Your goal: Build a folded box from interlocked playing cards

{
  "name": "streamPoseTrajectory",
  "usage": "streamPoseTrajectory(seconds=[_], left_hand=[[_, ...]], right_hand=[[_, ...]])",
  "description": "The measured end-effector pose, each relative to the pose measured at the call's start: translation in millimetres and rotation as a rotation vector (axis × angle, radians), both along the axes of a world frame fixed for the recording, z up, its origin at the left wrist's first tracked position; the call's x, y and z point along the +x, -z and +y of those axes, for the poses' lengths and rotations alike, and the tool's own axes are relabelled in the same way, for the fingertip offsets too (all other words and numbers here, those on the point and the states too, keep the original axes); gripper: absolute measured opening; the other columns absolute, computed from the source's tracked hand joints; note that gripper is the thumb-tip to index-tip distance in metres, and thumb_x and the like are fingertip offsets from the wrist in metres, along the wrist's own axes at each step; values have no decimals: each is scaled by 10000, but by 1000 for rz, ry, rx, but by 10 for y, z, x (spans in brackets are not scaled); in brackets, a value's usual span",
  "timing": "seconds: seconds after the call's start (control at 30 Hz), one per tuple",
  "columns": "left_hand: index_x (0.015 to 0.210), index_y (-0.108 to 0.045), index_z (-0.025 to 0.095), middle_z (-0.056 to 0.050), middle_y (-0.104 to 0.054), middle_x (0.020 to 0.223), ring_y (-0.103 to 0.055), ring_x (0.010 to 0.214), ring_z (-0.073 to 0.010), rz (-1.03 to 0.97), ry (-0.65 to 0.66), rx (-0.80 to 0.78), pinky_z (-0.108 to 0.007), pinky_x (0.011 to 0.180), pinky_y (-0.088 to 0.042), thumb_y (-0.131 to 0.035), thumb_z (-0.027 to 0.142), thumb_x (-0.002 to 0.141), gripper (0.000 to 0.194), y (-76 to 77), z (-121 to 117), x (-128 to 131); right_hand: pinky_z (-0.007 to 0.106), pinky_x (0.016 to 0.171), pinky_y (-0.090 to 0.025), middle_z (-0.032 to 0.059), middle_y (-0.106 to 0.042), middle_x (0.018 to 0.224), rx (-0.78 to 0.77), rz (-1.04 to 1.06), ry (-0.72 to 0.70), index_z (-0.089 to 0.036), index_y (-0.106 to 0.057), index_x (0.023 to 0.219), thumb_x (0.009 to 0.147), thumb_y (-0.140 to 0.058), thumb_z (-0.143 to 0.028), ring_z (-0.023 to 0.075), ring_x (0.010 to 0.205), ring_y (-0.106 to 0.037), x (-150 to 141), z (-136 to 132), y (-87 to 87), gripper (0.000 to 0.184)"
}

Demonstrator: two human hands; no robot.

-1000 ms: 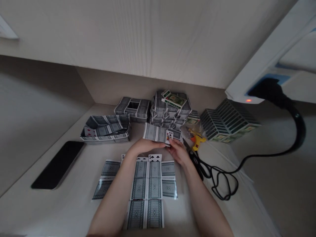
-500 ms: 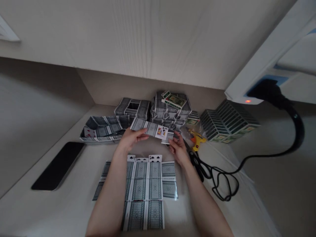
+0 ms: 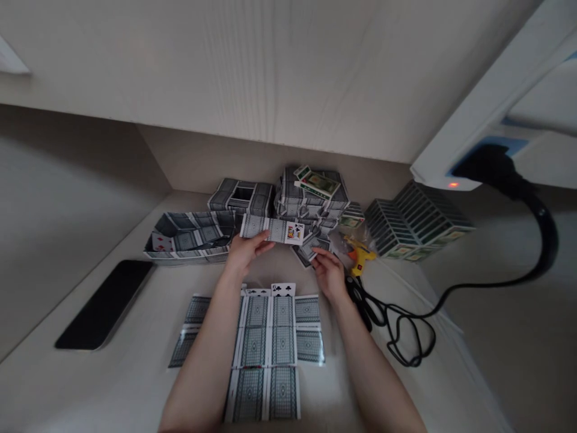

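My left hand point(image 3: 246, 252) is closed on the left part of a strip of joined playing cards point(image 3: 277, 231), held above the table. Most of the strip shows patterned grey backs; a king of clubs faces up at its right end. My right hand point(image 3: 329, 273) is just right of the strip, its fingertips pinching a playing card point(image 3: 308, 248) among loose, overlapping cards. Below, a flat panel of face-down cards point(image 3: 256, 337) lies between my forearms, with club cards point(image 3: 283, 288) sticking out at its top edge. My left forearm covers part of the panel.
An open box made of cards point(image 3: 189, 255) stands at left, with card-covered boxes point(image 3: 311, 192) behind. A phone point(image 3: 106, 304) lies on the left. To the right are a yellow glue gun point(image 3: 362, 255), scissors point(image 3: 360, 300), a black cable point(image 3: 424, 313) and stacked card packs point(image 3: 419, 222).
My right hand has moved away from the strip's right end to the loose cards, where a card now shows at its fingertips. My left hand, with the strip, has shifted slightly right.
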State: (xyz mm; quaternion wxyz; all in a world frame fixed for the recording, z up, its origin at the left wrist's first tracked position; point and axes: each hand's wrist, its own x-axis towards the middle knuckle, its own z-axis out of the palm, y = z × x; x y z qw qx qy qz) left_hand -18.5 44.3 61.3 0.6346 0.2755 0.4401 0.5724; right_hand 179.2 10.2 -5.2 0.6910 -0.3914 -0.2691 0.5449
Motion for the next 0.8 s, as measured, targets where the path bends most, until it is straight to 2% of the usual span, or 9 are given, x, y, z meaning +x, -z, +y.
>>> streamPoseTrajectory(seconds=[0.13, 0.27, 0.37, 0.5, 0.7, 0.8], left_hand=[[784, -610, 91, -46, -664, 769, -624, 655, -137, 6, -6, -33, -318, 674, -563, -743, 118, 495, 319, -19, -11, 28], [761, -613, 84, -42, -663, 718, -620, 635, -138, 30, 0, -34, -322, 664, -568, -751, 113, 478, 315, -12, -12, 10], [759, -610, 81, -46, -664, 724, -623, 653, -145, 42, 3, -33, -326, 676, -568, -756, 122, 476, 321, 12, -2, 4], [750, -609, 80, -37, -659, 722, -617, 646, -131, 60, 7, -10, -330, 692, -567, -751, 134, 496, 296, 47, -2, 39], [840, -619, 88, -64, -670, 834, -631, 717, -159, 113, 88, -1, -323, 684, -569, -753, 124, 503, 364, 39, -34, 101], [811, -624, 88, -68, -676, 828, -636, 713, -169, 135, 105, -14, -319, 673, -569, -748, 105, 502, 334, 17, -43, 91]], right_hand=[[266, 614, -482, -26, -616, 748, 8, 23, -32, -203, -631, 706, 594, -659, -182, 117, 668, -555, -16, -17, -29, 117], [212, 462, -433, -71, -594, 788, -6, -3, -54, -299, -556, 936, 588, -691, -179, 87, 536, -533, -25, -31, -59, 392], [210, 445, -420, -53, -597, 840, -17, -17, -91, -306, -503, 1043, 609, -685, -199, 81, 506, -525, -20, -33, -78, 482], [211, 466, -432, -47, -605, 830, 10, -22, -138, -279, -498, 1003, 627, -678, -204, 78, 506, -538, -21, -34, -73, 423], [227, 484, -461, -75, -597, 717, 8, -25, -107, -275, -458, 930, 630, -681, -214, 99, 493, -574, -36, -37, -60, 379], [243, 476, -471, -72, -598, 712, 3, -37, -108, -275, -442, 928, 635, -679, -227, 107, 475, -574, -39, -48, -83, 380]])
